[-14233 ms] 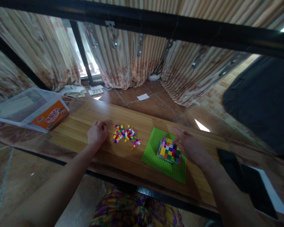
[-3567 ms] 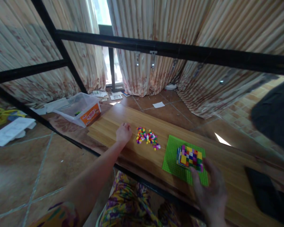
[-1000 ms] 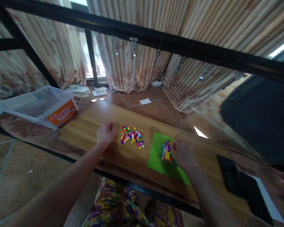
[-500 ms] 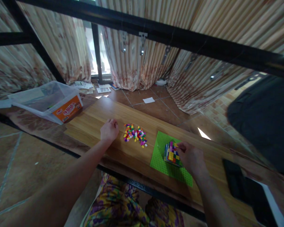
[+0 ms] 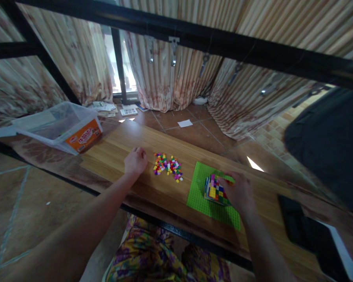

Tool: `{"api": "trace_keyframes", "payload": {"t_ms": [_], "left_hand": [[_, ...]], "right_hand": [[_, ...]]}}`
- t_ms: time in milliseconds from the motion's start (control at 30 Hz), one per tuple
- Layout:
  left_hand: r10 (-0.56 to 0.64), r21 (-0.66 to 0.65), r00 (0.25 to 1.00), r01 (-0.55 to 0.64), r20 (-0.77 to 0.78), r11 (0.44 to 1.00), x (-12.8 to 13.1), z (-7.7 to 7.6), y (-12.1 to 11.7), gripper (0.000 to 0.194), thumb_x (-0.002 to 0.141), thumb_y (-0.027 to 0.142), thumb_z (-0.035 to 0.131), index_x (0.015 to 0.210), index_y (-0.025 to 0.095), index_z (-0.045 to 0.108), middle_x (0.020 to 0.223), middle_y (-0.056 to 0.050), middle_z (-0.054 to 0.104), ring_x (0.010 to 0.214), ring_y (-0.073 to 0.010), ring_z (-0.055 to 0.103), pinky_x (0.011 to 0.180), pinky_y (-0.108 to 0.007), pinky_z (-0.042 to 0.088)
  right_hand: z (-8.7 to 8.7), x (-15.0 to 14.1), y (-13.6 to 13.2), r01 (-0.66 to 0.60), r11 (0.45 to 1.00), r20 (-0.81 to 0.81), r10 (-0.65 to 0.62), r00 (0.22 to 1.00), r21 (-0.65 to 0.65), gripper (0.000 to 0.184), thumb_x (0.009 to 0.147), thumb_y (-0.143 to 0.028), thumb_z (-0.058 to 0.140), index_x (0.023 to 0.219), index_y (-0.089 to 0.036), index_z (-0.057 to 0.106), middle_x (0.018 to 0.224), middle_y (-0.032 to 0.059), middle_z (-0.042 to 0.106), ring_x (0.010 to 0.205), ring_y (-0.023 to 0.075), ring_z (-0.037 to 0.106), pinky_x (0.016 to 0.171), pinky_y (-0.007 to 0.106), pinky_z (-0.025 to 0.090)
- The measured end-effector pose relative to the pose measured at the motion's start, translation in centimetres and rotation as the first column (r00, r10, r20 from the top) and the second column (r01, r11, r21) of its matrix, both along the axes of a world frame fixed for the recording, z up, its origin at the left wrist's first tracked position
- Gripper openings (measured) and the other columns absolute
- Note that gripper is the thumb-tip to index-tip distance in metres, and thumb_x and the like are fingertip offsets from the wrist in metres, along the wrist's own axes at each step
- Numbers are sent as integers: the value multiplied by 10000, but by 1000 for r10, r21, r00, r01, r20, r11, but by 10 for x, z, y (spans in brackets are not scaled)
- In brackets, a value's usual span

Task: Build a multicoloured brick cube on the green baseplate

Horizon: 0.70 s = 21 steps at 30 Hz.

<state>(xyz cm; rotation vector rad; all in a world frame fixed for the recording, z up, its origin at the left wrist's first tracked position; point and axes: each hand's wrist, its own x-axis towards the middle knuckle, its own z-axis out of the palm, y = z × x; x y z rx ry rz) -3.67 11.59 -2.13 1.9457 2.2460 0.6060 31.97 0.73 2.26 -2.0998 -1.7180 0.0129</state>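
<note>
A block of stacked toy bricks [image 5: 214, 192], its top a patchwork of many colours, stands on a green baseplate [image 5: 197, 188]. My right hand [image 5: 238, 190] is closed at the block's right side, thumb on top and the other fingers curled over its far edge. Any single brick under those fingers is hidden. Left of the baseplate, small loose toy bricks [image 5: 168, 166] lie scattered in a pile. My left hand [image 5: 136, 160] rests on the table just left of that pile, fingers curled in; the inside of the hand is out of sight.
The wooden tabletop [image 5: 161, 197] runs slantwise before me. A clear plastic bin [image 5: 57, 125] with an orange label is at the left. Dark flat objects [image 5: 297, 223] lie at the right end. A black metal bar [image 5: 194, 37] with hanging clips crosses above.
My right hand has risen slightly and spread its grip over the block's far right edge, where before thumb and finger pinched together at its top. The left hand stays put.
</note>
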Motion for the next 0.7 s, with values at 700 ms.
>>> {"api": "trace_keyframes", "payload": {"t_ms": [700], "left_hand": [[7, -20, 1000, -7, 12, 1000, 0, 1, -1, 276, 936, 256, 393, 1004, 221, 658, 1094, -73, 660, 976, -212, 635, 747, -300, 463]], "right_hand": [[24, -19, -17, 113, 970, -249, -57, 967, 215, 414, 868, -510, 505, 988, -174, 716, 1046, 123, 721, 966, 262, 656, 864, 393, 487]]}}
